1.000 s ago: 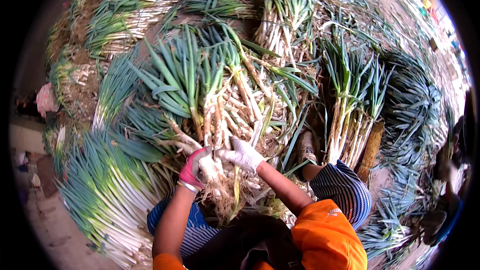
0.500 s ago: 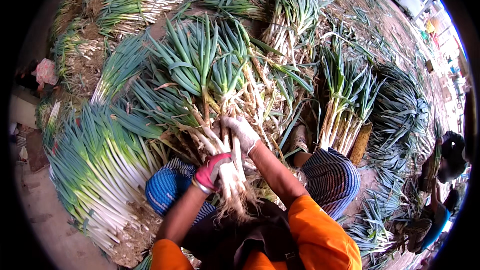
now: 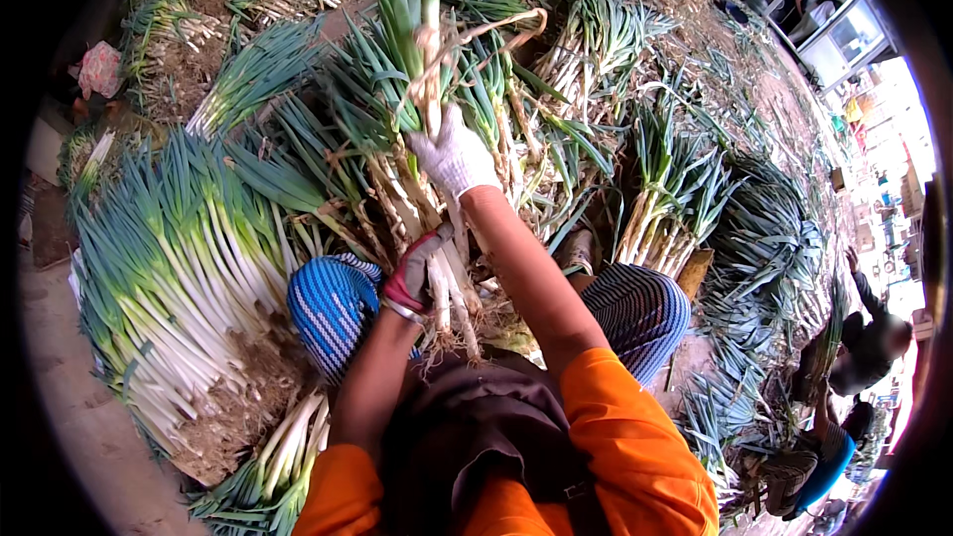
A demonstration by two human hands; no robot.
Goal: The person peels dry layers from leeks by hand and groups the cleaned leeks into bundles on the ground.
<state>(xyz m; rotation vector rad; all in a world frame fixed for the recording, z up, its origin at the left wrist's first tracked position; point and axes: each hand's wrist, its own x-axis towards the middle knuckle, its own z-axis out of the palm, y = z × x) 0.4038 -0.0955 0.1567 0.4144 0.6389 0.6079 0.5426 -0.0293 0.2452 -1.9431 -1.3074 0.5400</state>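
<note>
In front of my lap I hold a small bunch of long green onions (image 3: 452,273), their roots hanging over my dark apron. My left hand (image 3: 418,273), in a red and grey glove, is wrapped round the lower white stalks above the roots. Higher up, my right hand (image 3: 457,156), in a white knitted glove, closes on the same bunch below the green leaves. Dry, brownish outer leaves (image 3: 429,79) stick out above that hand. Beneath and behind lies a heap of untrimmed green onions (image 3: 372,129), partly hidden by my hands.
A large pile of cleaned green onions (image 3: 213,278) lies to my left, with a smaller bundle (image 3: 288,457) nearer me. Another bundle (image 3: 665,199) stands beyond my right knee (image 3: 640,318). Dark green leaves (image 3: 764,238) spread farther right. Other people (image 3: 864,347) crouch at the right edge.
My right hand has moved up the stalks, away from my body, and the leafy tops now reach the upper edge. My left hand stays low near the roots. The view has shifted slightly.
</note>
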